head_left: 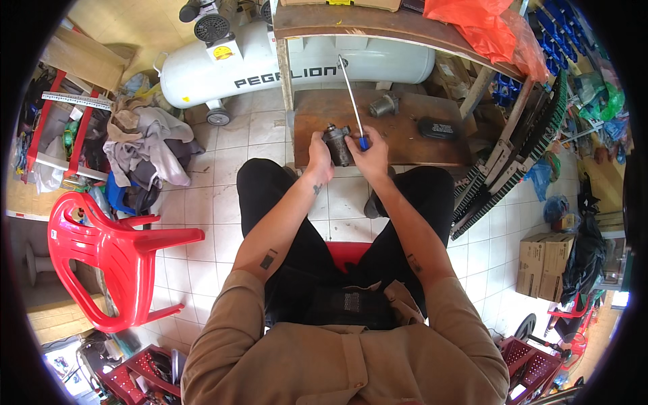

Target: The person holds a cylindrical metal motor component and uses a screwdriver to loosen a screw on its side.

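Observation:
My left hand (320,159) is closed around the side of a dirty grey cylindrical metal part (337,146), which stands about upright near the front edge of a low brown wooden bench (314,108). From the other side, my right hand (371,155) touches the same part with its thumb side. That hand also grips a screwdriver (352,101) by its blue handle, the long shaft pointing up and away from me. A second grey metal part (384,105) lies farther back on the bench. To its right rests a black rounded case (437,129).
Behind the bench lies a pale compressor tank (202,74). A wooden shelf (378,25) overhangs the bench, with red plastic (472,23) on it. At left are a red plastic chair (108,260) and a cloth heap (145,138); at right, cardboard boxes (545,266).

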A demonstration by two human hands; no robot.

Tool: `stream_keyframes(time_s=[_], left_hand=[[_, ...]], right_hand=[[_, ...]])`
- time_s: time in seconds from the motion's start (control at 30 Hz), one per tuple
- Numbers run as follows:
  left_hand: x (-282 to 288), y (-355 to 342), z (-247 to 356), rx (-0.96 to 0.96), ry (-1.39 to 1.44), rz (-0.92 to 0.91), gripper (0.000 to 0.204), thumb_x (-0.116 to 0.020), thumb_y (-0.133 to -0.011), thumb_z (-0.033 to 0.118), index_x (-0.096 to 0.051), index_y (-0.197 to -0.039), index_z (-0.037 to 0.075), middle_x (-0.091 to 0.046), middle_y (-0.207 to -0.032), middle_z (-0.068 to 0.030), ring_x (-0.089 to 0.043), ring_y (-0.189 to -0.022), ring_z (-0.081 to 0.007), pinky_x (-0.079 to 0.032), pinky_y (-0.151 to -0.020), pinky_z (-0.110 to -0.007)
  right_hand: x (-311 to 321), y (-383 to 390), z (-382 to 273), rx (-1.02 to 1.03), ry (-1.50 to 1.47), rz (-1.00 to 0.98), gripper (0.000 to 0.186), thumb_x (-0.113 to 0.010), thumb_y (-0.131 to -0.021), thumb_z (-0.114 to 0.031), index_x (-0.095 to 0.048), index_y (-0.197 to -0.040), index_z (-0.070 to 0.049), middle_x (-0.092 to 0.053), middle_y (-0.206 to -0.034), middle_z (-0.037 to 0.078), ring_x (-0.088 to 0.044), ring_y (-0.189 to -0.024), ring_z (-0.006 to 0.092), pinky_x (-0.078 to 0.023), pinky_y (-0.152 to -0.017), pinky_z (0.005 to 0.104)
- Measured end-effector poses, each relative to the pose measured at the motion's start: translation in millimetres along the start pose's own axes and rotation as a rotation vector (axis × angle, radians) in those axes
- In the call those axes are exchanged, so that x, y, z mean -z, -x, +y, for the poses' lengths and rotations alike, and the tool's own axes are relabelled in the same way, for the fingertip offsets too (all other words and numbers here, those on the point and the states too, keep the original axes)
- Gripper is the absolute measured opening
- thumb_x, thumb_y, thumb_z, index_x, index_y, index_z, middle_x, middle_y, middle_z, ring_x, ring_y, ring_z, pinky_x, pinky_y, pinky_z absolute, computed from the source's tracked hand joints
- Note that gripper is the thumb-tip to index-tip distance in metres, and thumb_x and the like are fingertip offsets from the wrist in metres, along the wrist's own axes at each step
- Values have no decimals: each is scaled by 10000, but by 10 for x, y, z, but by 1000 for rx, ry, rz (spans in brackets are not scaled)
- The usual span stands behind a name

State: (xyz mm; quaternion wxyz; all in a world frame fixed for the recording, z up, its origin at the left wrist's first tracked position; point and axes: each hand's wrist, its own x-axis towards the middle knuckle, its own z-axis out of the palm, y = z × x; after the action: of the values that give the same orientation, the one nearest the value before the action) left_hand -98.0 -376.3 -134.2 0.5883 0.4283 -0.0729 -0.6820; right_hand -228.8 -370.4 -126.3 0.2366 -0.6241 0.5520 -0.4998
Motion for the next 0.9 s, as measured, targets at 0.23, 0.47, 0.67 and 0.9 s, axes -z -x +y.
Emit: stream_keyframes(time_s=[0.23, 0.47, 0.67, 0.9], left_hand=[[37, -51, -7, 47, 8, -20, 374, -358, -988, 337, -610, -1019, 62, -664, -943, -91, -645, -861, -220, -512, -851, -377], [46, -62, -26, 33, -14, -29, 380, -357, -990, 332, -602, -1063, 51, -662, -972, -100, -651, -877, -224, -517, -860, -373], [43, -67, -28, 20, -27, -6, 376, -347, -983, 319, -615, -1037, 60, -673, -962, -99, -668, -877, -234, -549, -831, -403], [-4, 10, 3, 13, -23, 7, 366, -354, -983, 322, -614, -1016, 67, -672, -944, -97, -655, -865, -229, -529, -825, -389]], right_hand=[[28, -8, -47, -163, -87, -79, 381, -770, -861, -126, -625, -1176, 29, -723, -865, 94, -681, -771, 137, -533, -707, 269], [-37, 19, 42, -7, -44, 14, 373, -761, -874, -135, -625, -1161, 59, -724, -875, 109, -653, -750, 106, -509, -684, 246], [-27, 1, 69, -133, -43, -32, 390, -775, -861, -139, -626, -1158, 63, -722, -881, 105, -650, -738, 102, -517, -678, 249], [-45, 6, 65, -47, -53, 5, 376, -781, -849, -122, -639, -1165, 23, -718, -873, 98, -631, -692, 97, -510, -645, 246]])
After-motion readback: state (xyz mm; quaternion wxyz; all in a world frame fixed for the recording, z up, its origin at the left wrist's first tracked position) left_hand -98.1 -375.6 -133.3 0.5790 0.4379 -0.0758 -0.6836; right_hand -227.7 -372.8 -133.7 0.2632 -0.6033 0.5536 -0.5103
